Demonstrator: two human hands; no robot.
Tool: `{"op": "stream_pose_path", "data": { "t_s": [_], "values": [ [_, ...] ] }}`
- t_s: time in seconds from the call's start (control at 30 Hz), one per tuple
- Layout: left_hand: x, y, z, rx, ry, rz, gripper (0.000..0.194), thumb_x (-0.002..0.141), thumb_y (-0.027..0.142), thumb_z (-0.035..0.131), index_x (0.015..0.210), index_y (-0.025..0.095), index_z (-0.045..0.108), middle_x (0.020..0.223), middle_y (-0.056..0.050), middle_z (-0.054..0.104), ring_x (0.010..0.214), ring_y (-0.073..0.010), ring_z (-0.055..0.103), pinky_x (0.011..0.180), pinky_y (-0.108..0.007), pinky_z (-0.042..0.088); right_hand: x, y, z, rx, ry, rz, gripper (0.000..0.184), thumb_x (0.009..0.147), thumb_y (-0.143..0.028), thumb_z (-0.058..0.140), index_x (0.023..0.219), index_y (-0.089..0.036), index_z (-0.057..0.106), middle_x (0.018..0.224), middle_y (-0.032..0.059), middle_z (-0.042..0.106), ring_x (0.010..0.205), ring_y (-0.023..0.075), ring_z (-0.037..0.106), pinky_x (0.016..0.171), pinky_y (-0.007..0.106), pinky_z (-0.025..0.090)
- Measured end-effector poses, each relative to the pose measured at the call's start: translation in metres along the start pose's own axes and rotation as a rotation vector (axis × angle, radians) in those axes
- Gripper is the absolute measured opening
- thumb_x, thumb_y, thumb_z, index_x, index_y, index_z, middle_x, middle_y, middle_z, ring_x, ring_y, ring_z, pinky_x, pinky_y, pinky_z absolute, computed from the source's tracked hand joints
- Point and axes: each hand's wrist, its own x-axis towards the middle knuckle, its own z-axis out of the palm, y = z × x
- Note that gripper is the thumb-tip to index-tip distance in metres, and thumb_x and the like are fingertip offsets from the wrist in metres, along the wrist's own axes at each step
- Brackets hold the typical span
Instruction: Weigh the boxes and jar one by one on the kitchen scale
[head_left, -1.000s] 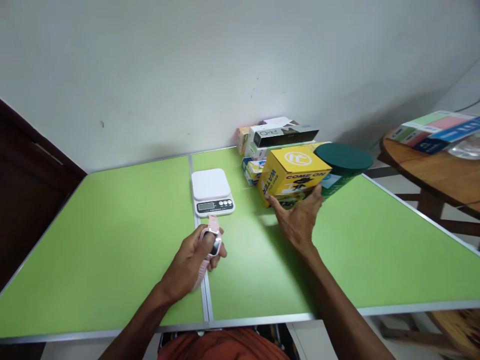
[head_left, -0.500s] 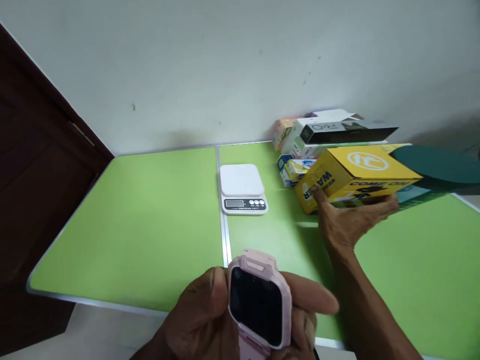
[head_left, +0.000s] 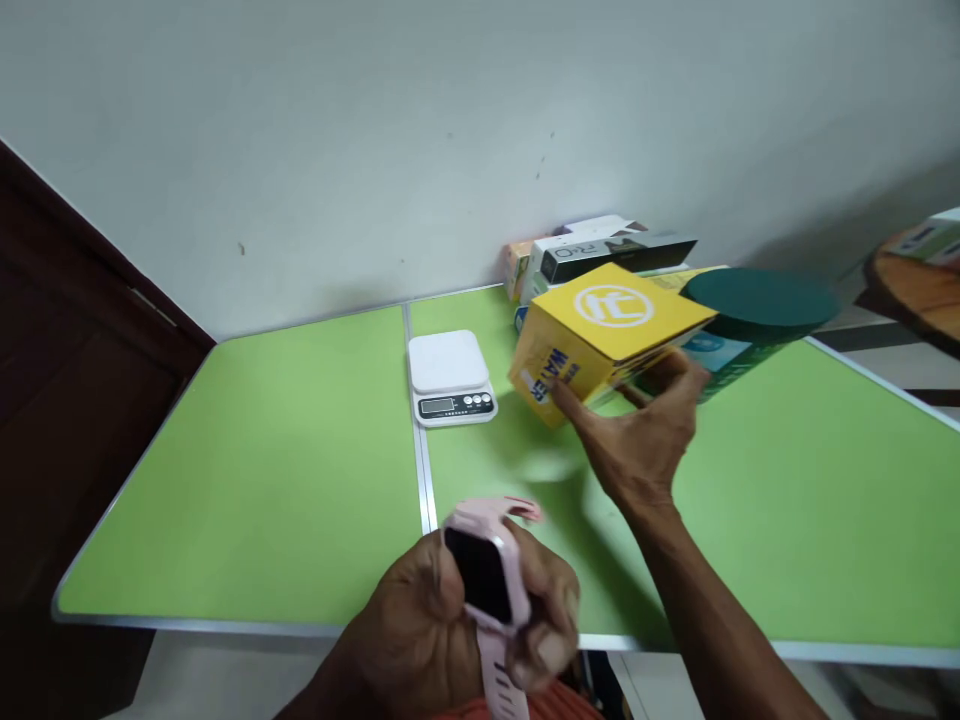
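Near the bottom of the view my left hand [head_left: 420, 620] is closed around a pink smartwatch [head_left: 480, 575]. The dark screen faces up and to the left, and the strap hangs below with its holes showing. On the right my right hand [head_left: 641, 440] grips a yellow box [head_left: 577, 340] from its near side, thumb on the face lettered WATER. This box is tilted and held a little above the green table [head_left: 262, 480]. A white digital scale [head_left: 452, 375] lies flat to the left of the box, its platform bare.
Behind the yellow box several cartons [head_left: 592, 250] stand against the wall. A dark green round canister [head_left: 757, 310] is to the right of the box. At the far right edge a blurred brown round object [head_left: 915, 290] shows beside the table. A brown door [head_left: 67, 350] stands at left.
My right hand has lifted the yellow box and turned it, moving it away from the canister. My left hand has tilted the smartwatch. The view has swung to the right.
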Motion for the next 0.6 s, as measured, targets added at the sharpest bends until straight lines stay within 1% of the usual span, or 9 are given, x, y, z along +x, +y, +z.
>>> {"op": "stream_pose_path", "data": {
  "t_s": [0.03, 0.1, 0.2, 0.27, 0.37, 0.43, 0.5, 0.6],
  "values": [
    [-0.002, -0.002, -0.004, -0.009, 0.036, 0.029, 0.052, 0.089, 0.063, 0.07, 0.105, 0.014, 0.071, 0.094, -0.009, 0.062, 0.069, -0.01, 0.053, 0.059, -0.02, 0.037, -0.002, -0.008, 0.003, 0.021, -0.02, -0.017, 0.09, 0.065, -0.065, 0.086, 0.133, -0.021, 0.046, 0.132, 0.0173, 0.058, 0.119, 0.0368, 0.063, 0.091, 0.057, 0.062],
    [-0.008, -0.006, -0.014, -0.008, 0.133, 0.051, 0.048, 0.092, 0.059, 0.069, 0.104, 0.013, 0.071, 0.095, -0.008, 0.061, 0.071, -0.0099, 0.054, 0.06, -0.019, 0.035, -0.005, -0.022, 0.013, 0.056, -0.067, -0.053, 0.091, 0.066, -0.065, 0.086, 0.134, -0.02, 0.046, 0.13, 0.0169, 0.06, 0.118, 0.0354, 0.064, 0.09, 0.055, 0.062],
    [-0.018, -0.007, -0.027, -0.011, 0.27, 0.044, 0.051, 0.09, 0.06, 0.071, 0.101, 0.011, 0.07, 0.094, -0.009, 0.061, 0.072, -0.0105, 0.054, 0.061, -0.021, 0.033, -0.008, -0.04, 0.035, 0.096, -0.133, -0.111, 0.089, 0.069, -0.065, 0.084, 0.136, -0.019, 0.046, 0.13, 0.017, 0.06, 0.118, 0.0345, 0.064, 0.09, 0.053, 0.062],
    [-0.022, -0.007, -0.033, -0.053, 0.312, 0.05, 0.055, 0.087, 0.064, 0.072, 0.098, 0.01, 0.07, 0.091, -0.008, 0.06, 0.071, -0.0109, 0.053, 0.06, -0.022, 0.031, -0.01, -0.05, 0.052, 0.114, -0.176, -0.132, 0.088, 0.071, -0.064, 0.083, 0.137, -0.019, 0.046, 0.13, 0.0175, 0.06, 0.117, 0.0348, 0.063, 0.091, 0.054, 0.061],
    [-0.022, -0.004, -0.035, -0.117, 0.317, 0.065, 0.06, 0.083, 0.068, 0.073, 0.094, 0.009, 0.07, 0.088, -0.008, 0.059, 0.07, -0.0115, 0.053, 0.059, -0.022, 0.028, -0.014, -0.058, 0.076, 0.104, -0.241, -0.161, 0.088, 0.071, -0.063, 0.082, 0.137, -0.017, 0.046, 0.128, 0.0185, 0.06, 0.116, 0.0361, 0.062, 0.093, 0.056, 0.059],
    [-0.021, -0.001, -0.034, -0.141, 0.309, 0.086, 0.06, 0.083, 0.068, 0.074, 0.094, 0.009, 0.071, 0.088, -0.008, 0.059, 0.07, -0.0119, 0.053, 0.058, -0.023, 0.027, -0.017, -0.059, 0.09, 0.076, -0.269, -0.19, 0.087, 0.072, -0.063, 0.081, 0.137, -0.017, 0.046, 0.126, 0.0189, 0.059, 0.117, 0.0371, 0.061, 0.094, 0.058, 0.057],
    [-0.019, 0.003, -0.031, -0.155, 0.287, 0.11, 0.059, 0.084, 0.068, 0.073, 0.094, 0.01, 0.071, 0.087, -0.008, 0.059, 0.069, -0.0117, 0.051, 0.058, -0.023, 0.027, -0.021, -0.057, 0.1, 0.038, -0.274, -0.208, 0.086, 0.072, -0.063, 0.08, 0.137, -0.018, 0.045, 0.125, 0.019, 0.058, 0.117, 0.0381, 0.059, 0.095, 0.06, 0.056],
    [-0.016, 0.011, -0.027, -0.168, 0.243, 0.135, 0.057, 0.085, 0.067, 0.072, 0.092, 0.011, 0.07, 0.086, -0.007, 0.058, 0.067, -0.0111, 0.048, 0.057, -0.023, 0.025, -0.025, -0.05, 0.109, -0.011, -0.265, -0.202, 0.088, 0.072, -0.064, 0.08, 0.138, -0.017, 0.044, 0.125, 0.0194, 0.057, 0.118, 0.0391, 0.058, 0.095, 0.061, 0.055]
  ]
}}
